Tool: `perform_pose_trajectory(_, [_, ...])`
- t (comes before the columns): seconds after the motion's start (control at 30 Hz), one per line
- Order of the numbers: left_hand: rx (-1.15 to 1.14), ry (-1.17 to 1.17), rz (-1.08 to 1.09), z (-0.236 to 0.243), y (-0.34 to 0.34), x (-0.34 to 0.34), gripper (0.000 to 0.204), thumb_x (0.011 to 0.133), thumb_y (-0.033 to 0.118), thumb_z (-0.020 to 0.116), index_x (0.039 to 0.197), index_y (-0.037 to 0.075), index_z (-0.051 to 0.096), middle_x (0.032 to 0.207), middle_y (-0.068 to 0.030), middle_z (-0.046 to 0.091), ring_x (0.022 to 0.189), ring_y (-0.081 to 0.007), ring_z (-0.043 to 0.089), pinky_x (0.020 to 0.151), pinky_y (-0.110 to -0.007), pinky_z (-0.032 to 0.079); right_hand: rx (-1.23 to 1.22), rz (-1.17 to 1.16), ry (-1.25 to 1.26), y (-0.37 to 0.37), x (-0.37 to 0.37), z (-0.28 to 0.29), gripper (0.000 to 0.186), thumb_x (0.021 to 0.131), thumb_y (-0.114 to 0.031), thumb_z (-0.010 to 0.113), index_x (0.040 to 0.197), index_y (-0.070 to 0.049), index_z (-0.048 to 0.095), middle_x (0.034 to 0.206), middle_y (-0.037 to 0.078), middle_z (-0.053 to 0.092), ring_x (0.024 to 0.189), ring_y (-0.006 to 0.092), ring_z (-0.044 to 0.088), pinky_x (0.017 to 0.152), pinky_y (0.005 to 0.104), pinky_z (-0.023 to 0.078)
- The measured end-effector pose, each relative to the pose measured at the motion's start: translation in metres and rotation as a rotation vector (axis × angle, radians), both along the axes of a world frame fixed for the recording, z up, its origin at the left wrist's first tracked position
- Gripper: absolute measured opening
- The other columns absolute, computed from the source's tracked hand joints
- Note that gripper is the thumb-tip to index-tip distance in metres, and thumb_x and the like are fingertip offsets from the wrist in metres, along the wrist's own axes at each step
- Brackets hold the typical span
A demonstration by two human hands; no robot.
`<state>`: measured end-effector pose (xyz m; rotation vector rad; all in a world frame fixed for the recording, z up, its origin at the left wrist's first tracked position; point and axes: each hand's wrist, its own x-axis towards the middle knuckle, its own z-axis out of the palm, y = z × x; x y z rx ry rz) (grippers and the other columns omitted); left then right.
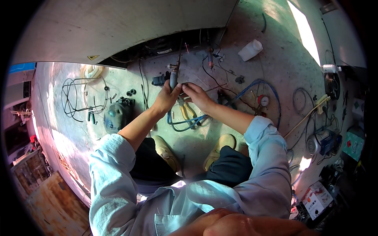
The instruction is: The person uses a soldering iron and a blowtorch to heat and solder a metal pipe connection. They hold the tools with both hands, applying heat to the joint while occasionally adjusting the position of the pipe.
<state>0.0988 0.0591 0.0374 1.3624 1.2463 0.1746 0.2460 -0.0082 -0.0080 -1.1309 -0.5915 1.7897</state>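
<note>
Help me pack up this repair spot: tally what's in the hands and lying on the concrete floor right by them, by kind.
Torch handle, gripped by the left hand: 1
Thin rod, pinched by the right hand: 1
Blue hose, looped: 1
Pressure gauge, red-rimmed: 1
White plastic bottle: 1
Dark compressor: 1
Wire fan guard: 1
Total: 7

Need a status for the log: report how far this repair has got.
Done: tools and blue hoses with a gauge lie out by the open appliance base. In hand: left hand grips a torch, right hand a thin rod. Left: compressor sits loose.
</note>
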Motion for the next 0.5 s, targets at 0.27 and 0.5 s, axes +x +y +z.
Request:
perform_pose_trajectory(0.27, [-0.046,-0.053,0.021,-0.0044,-0.0003,-0.0029,0.043,0.098,0.038,0.049,0.122,0.004,0.042,0.095,-0.0041,0.058,0.091,-0.0119,0.053,0.084,-0.027,0.043,0.170,0.074,0.002,-0.0004,-0.0087,0.0038,0.034,0.091,-0.014,0.059,0.121,-0.005,0.046,0.105,0.003,0.061,0.092,0.0107,0.059,0.073,0.0259,0.049])
perform_pose_trajectory(0.5, [-0.094,-0.062,0.034,0.0019,-0.0011,-0.0005,0.045,0.097,0.041,0.049,0.121,0.003,0.042,0.100,-0.0068,0.057,0.094,-0.0134,0.053,0.086,-0.028,0.043,0.227,0.131,-0.089,0.0002,-0.0067,0.0021,0.046,0.086,-0.013,0.065,0.124,-0.001,0.043,0.106,0.007,0.062,0.091,0.0132,0.061,0.075,0.0276,0.050])
